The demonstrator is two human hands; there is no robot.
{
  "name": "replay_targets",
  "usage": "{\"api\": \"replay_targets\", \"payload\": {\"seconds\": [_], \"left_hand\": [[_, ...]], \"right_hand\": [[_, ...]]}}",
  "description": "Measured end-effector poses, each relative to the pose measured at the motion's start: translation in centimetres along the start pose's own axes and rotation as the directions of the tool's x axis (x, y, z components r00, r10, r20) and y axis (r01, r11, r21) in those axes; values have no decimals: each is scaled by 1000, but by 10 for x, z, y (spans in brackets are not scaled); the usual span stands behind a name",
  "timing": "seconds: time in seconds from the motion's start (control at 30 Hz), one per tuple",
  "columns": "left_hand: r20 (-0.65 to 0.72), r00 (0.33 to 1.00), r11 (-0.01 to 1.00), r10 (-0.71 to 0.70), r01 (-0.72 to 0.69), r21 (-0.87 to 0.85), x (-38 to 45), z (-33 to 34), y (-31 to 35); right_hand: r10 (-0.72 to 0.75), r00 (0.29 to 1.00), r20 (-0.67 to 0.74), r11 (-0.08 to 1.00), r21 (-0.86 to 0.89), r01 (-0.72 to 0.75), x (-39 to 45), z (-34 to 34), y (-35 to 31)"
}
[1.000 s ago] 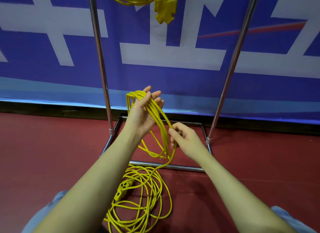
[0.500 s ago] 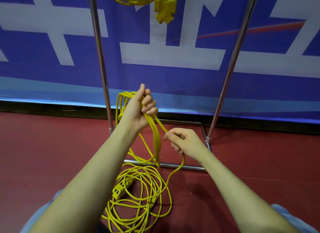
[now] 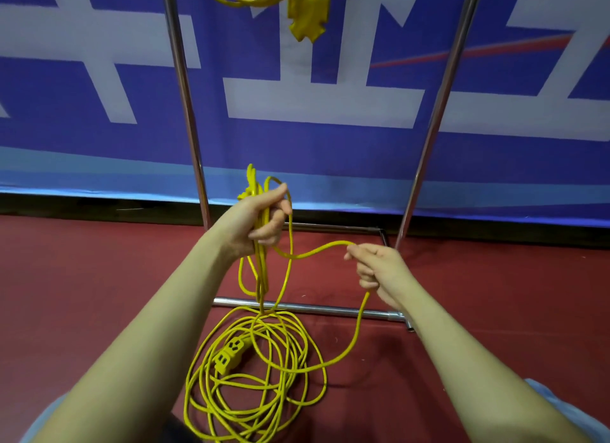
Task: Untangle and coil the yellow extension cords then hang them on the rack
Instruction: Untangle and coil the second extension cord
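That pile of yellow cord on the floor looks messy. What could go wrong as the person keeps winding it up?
1. The loose cord on the floor overlaps itself, so pulling more through the right hand could tighten a snag.
2. The socket block lies inside the pile and may catch on loops as it is dragged up.
3. The left hand grips several loops; one could slip out and undo the coil.
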State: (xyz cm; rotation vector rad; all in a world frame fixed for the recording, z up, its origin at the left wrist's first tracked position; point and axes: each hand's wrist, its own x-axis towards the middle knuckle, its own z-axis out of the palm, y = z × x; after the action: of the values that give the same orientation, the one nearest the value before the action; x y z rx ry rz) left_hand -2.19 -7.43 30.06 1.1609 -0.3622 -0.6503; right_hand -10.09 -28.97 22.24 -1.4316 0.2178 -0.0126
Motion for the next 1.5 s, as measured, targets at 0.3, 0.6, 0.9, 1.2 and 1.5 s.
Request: {"api": "replay_targets", "payload": {"seconds": [0.3,0.6,0.9,1.2,1.5], "left_hand": [[95,965,921,-246,202,334,-1,15,-30],[103,985,966,-137,109,234,10,31,-51],[-171,979,986,109,-128,-102,30,33,-28],[-278,958,981,71,-118,-156,30,10,-17],[-11,993,970,-120,119,210,11,5,-32]], "right_hand": [[82,996,16,796,601,-75,7,25,-56],[21,1000,-14,633,774,-3,13,37,-79],[-107,980,-170,993,-63,98,11,39,-44],[-116,976,182,993,-11,120,-1,51,-50],[-64,998,-26,766,639,65,15,46,-65]]}}
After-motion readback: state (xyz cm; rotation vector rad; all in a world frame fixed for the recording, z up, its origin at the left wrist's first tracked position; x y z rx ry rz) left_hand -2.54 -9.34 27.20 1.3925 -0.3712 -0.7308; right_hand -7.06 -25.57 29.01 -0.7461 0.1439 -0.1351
